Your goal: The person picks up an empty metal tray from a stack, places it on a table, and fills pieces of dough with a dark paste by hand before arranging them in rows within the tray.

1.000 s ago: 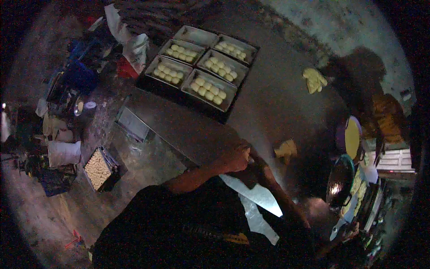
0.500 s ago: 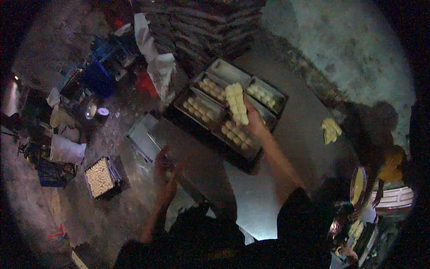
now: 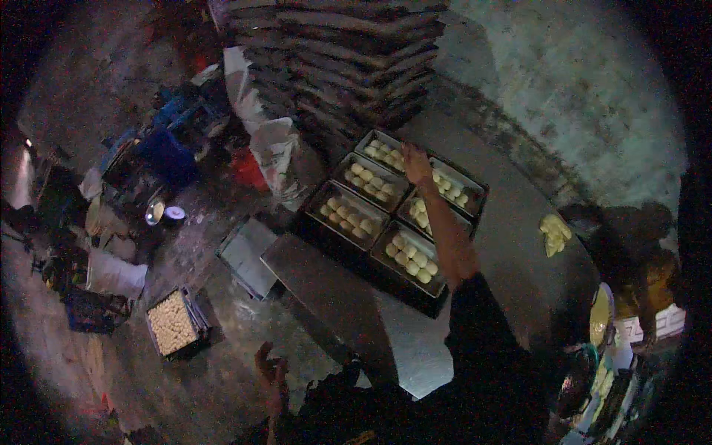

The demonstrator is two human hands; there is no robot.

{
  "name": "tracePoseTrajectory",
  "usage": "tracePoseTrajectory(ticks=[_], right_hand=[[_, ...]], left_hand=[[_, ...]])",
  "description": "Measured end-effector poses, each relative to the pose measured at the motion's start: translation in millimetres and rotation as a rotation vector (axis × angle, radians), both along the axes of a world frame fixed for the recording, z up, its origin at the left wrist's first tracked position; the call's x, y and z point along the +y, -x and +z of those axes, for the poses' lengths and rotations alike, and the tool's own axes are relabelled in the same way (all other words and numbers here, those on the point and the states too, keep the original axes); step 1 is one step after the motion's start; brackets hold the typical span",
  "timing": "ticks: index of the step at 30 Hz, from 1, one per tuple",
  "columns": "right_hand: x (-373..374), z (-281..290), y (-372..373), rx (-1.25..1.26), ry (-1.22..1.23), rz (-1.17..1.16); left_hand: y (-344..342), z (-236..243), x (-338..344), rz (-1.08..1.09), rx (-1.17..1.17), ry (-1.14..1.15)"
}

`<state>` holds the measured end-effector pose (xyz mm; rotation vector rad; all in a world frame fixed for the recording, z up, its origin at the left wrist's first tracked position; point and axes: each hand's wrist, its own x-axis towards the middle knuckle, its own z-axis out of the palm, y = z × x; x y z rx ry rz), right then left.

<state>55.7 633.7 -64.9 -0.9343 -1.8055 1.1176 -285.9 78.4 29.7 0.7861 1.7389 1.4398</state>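
On the table [image 3: 512,215] sits a dark baking pan [image 3: 356,261] divided into several oblong compartments, each holding pale dough balls [image 3: 411,257]. My right hand [image 3: 417,165] reaches down over the far compartment, at the right end of its row of dough balls [image 3: 383,153]. It seems to touch the dough there, but its fingertips are hard to make out in the dim light. Low and to the left, away from the pan, my left hand [image 3: 272,368] hangs with fingers loosely bent and apart, holding nothing.
A yellowish dough lump [image 3: 555,234] lies on the table's right side. Left of the table are a grey metal sheet [image 3: 251,257] and a box [image 3: 172,322] of small pale balls. Dark layered material [image 3: 341,67] is piled beyond the pan. A yellow round dish [image 3: 601,311] stands right.
My right hand has moved to the far compartment, and the dough strip it held now lies there. My left hand has dropped lower, toward me. The view has shifted slightly.
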Motion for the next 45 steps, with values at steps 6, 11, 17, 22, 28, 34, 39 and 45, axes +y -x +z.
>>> tracePoseTrajectory(ticks=[6, 11, 17, 22, 28, 34, 39, 45], right_hand=[[-162.6, 39.5, -56.4, -0.128, -0.061, -0.727], [-339.2, 56.7, -116.0, -0.074, 0.186, -0.938], [-500.1, 83.2, -156.5, 0.058, 0.291, -1.537], [-542.1, 87.4, -117.2, 0.093, 0.135, -2.156], [-581.9, 39.8, -3.9, 0.247, 0.165, -2.551], [-588.4, -124.9, 152.1, 0.123, 0.945, -2.279], [-630.5, -235.9, 319.2, 0.531, 1.239, -2.189], [-594.7, -272.7, 537.1, 1.66, 1.006, -2.468]], left_hand=[[-33.8, -21.3, 130.9, -0.585, -0.067, 0.317], [-101.1, -122.3, 204.8, -1.027, 0.086, 0.411], [-227.9, -97.4, 330.9, -2.03, 0.191, 0.529], [-340.5, -53.2, 391.9, -2.442, 0.444, 0.435], [-424.8, 20.6, 334.9, -2.739, 0.759, -0.161], [-391.1, -17.6, 295.4, -2.84, 0.556, -0.394], [-331.1, -97.1, 205.3, -2.962, 0.457, 0.076], [-287.2, -150.2, 108.5, -3.07, 0.332, 0.494]])
